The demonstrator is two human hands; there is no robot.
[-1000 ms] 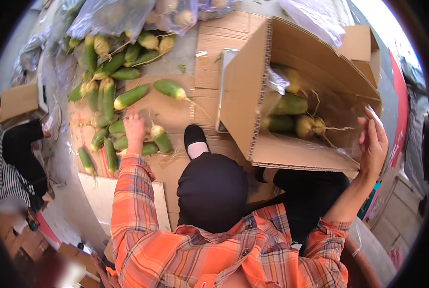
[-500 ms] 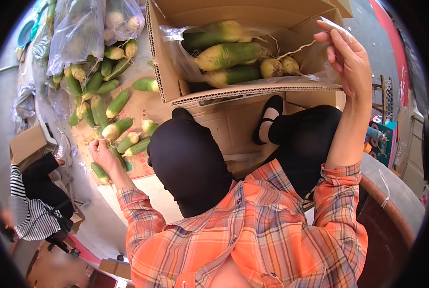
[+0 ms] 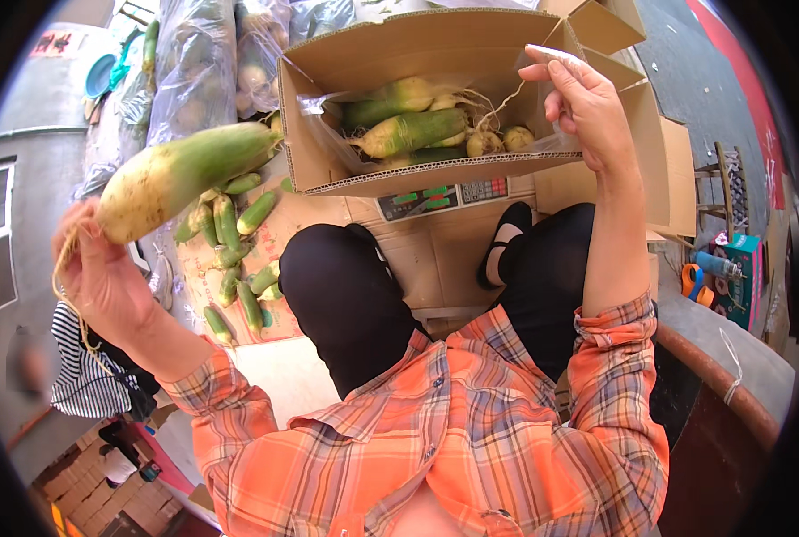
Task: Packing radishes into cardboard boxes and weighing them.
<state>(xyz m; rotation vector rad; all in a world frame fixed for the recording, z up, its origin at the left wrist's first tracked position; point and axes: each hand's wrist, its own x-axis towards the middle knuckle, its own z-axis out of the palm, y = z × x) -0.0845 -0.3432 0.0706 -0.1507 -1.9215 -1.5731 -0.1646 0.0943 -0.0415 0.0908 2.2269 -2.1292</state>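
Observation:
My left hand (image 3: 104,273) is closed round the pale root end of a large green-and-white radish (image 3: 180,179), lifted up on the left. The radish points toward the cardboard box (image 3: 382,174), and its long thin root trails down past my wrist. Over the box's right side is my right hand (image 3: 583,103), with a thin, pale, flat piece (image 3: 556,56) at its fingers; what it is I cannot make out. Inside the box, several radishes (image 3: 413,132) lie on a clear plastic liner (image 3: 332,134), some with root ends turned up.
Smaller radishes (image 3: 227,224) lie on flat cardboard at the left. Plastic bags of radishes (image 3: 194,72) stand behind them. Under the box's near edge shows a scale's display panel (image 3: 435,199). Orange-handled scissors (image 3: 695,285) are at the right. A person in stripes (image 3: 91,367) is at the far left.
My left hand has risen from the pile on the left and now holds up a large radish. The view has shifted; my right hand remains over the box's right side.

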